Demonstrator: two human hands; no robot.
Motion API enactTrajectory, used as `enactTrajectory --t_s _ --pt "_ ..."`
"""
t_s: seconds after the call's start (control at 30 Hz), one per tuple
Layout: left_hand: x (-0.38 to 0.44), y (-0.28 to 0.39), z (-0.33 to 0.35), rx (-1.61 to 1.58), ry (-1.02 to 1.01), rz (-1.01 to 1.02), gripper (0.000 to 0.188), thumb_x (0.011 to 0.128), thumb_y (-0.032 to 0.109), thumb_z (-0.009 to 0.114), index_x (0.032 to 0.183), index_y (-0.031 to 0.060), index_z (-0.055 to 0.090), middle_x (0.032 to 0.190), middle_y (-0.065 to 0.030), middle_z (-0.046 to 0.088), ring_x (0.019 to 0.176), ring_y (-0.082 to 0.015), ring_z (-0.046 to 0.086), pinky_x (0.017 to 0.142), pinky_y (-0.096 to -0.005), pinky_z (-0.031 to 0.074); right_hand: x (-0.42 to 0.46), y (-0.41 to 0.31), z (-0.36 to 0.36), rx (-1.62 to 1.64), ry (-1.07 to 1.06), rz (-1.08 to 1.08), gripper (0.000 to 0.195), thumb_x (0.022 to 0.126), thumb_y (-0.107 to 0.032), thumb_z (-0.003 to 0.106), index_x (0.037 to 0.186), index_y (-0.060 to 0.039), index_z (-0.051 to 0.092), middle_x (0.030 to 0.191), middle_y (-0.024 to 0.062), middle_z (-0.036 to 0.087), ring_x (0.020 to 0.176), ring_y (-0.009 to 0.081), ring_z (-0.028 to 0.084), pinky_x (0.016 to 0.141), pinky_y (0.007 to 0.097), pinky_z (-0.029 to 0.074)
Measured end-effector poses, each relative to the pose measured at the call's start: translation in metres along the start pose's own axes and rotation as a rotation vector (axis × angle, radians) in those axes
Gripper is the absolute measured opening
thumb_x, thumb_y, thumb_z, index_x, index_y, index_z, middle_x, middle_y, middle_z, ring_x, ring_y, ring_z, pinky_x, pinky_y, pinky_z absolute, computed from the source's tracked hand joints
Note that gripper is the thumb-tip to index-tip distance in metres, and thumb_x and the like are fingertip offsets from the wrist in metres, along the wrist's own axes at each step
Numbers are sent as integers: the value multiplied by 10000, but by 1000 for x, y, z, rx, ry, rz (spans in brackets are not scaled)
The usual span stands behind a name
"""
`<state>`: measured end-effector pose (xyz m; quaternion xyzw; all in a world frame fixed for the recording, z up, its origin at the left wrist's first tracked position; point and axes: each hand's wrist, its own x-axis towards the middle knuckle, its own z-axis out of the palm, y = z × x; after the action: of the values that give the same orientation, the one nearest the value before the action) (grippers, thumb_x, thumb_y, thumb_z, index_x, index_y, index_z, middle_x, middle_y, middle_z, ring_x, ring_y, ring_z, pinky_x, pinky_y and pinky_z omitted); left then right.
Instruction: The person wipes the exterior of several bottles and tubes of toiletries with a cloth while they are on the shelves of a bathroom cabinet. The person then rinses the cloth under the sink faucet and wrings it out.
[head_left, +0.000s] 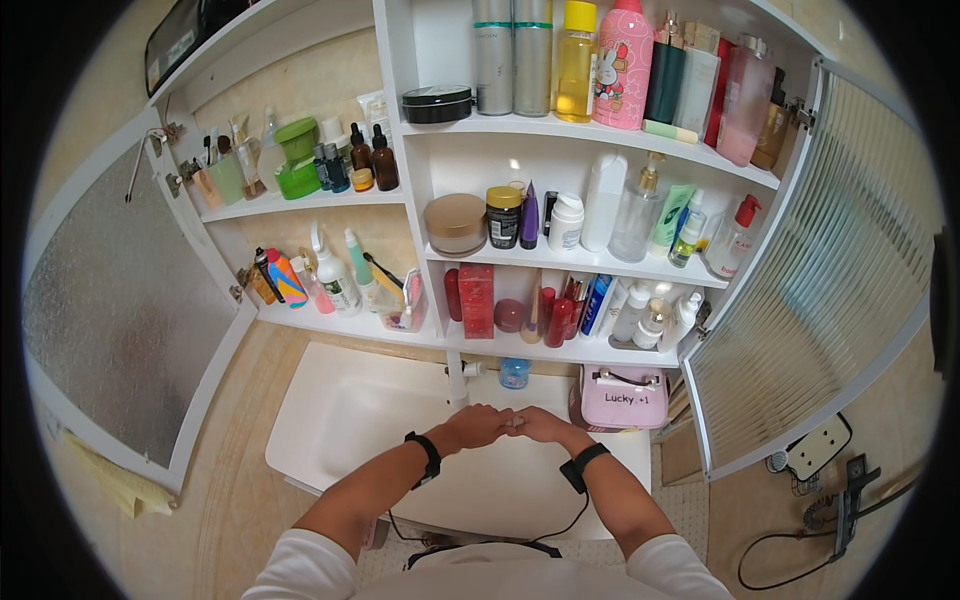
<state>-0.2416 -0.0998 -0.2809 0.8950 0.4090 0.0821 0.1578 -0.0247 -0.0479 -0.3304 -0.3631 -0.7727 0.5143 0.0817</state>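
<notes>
My left hand (477, 426) and my right hand (544, 424) meet at the fingers above the white washbasin counter (495, 480). The fingers are curled together; whether anything small lies between them cannot be told. Each wrist wears a black strap. The faucet (456, 379) stands just beyond my left hand. Behind my hands is a blue jar (514, 373), and a pink case (621, 397) with a handle sits to the right of my right hand. The basin bowl (375, 420) lies to the left.
Above the counter, white cabinet shelves (570, 259) hold bottles, jars, tubes and brushes. The left cabinet door (127, 300) and the ribbed glass door (810, 262) at right both stand swung out. A shower hose (780, 536) hangs low at the right.
</notes>
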Motion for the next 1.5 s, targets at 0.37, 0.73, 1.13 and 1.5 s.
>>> enactTrajectory --t_s 0.37,0.73,1.13,1.5 --pt "5 2 -1 -1605 -131 -741 413 1006 531 581 834 161 513 622 104 271 483 -39 190 413 -226 131 -37 -50 10 -352 594 -264 273 930 -116 665 1152 -56 519 1157 151 621 1012 352 653 811 420 549" --pt "6 13 -10 -1875 -393 -776 291 1065 410 473 950 148 527 632 99 297 467 -22 206 380 -188 142 -21 -30 37 -847 788 -312 336 792 -143 718 1083 -53 576 1095 75 581 1047 257 591 819 367 558" --pt "-2 18 -1 -96 -184 -294 353 913 179 581 1191 -8 472 908 -243 707 845 -436 701 709 -511 562 -22 -60 28 -856 298 70 223 867 -233 615 962 -59 717 844 158 737 771 348 727 726 458 577" --pt "-5 16 -17 431 -112 21 247 941 191 578 1126 58 481 689 -91 677 643 -320 717 535 -419 563 -4 -27 53 -95 141 247 334 916 -283 611 973 37 692 950 223 689 932 337 672 804 444 522"
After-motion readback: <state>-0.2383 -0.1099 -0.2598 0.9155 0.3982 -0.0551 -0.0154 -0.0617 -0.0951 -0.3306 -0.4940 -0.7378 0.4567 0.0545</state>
